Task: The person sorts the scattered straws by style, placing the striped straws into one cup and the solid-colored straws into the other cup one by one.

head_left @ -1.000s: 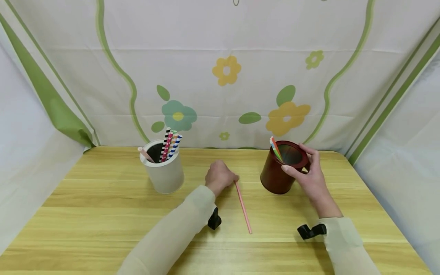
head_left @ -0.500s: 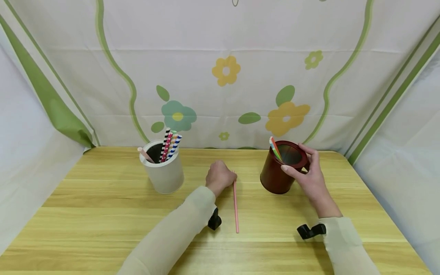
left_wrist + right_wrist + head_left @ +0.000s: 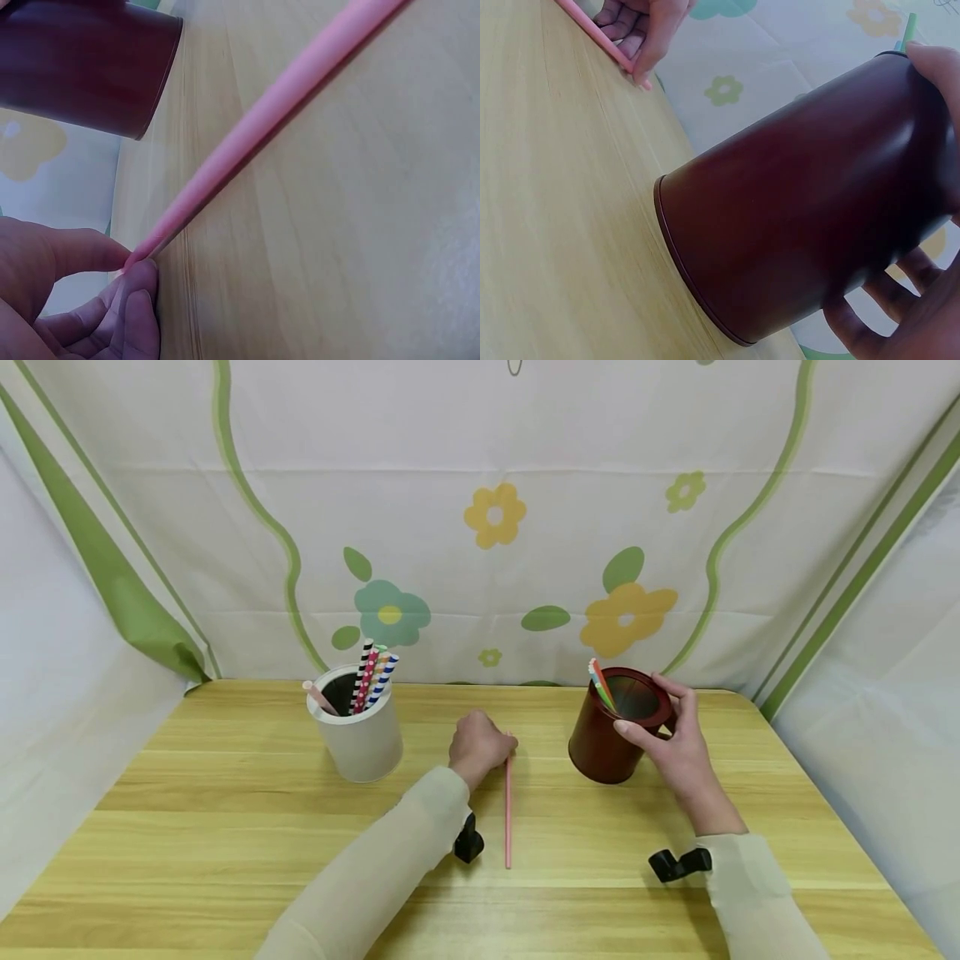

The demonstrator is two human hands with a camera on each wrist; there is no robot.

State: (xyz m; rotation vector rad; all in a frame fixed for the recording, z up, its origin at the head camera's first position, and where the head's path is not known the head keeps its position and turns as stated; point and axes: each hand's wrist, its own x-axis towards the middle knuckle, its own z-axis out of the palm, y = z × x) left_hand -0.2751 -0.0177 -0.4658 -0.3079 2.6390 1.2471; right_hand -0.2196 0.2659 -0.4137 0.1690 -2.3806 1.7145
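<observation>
A thin pink straw point(image 3: 508, 814) lies on the table, its near end pointing toward me. My left hand point(image 3: 480, 747) pinches its far end between thumb and forefinger; the left wrist view shows the grip on the straw point(image 3: 262, 124) up close. To the right stands a dark red canister point(image 3: 603, 752). My right hand point(image 3: 684, 760) holds it by the rim and side, thumb at the front and fingers behind. A few thin coloured straws point(image 3: 602, 685) lean inside the canister, at the left of its opening. Its lower inside is hidden.
A white canister point(image 3: 365, 750) stands left of my left hand, holding several thick patterned paper straws point(image 3: 367, 681) and a pale pink one point(image 3: 318, 697) leaning left. A flower-printed cloth point(image 3: 480, 568) hangs behind the wooden table point(image 3: 225, 827).
The pink straw's near end has swung left, so the straw now points nearly straight at me. My left hand has shifted only slightly. The right hand and dark red canister have stayed put.
</observation>
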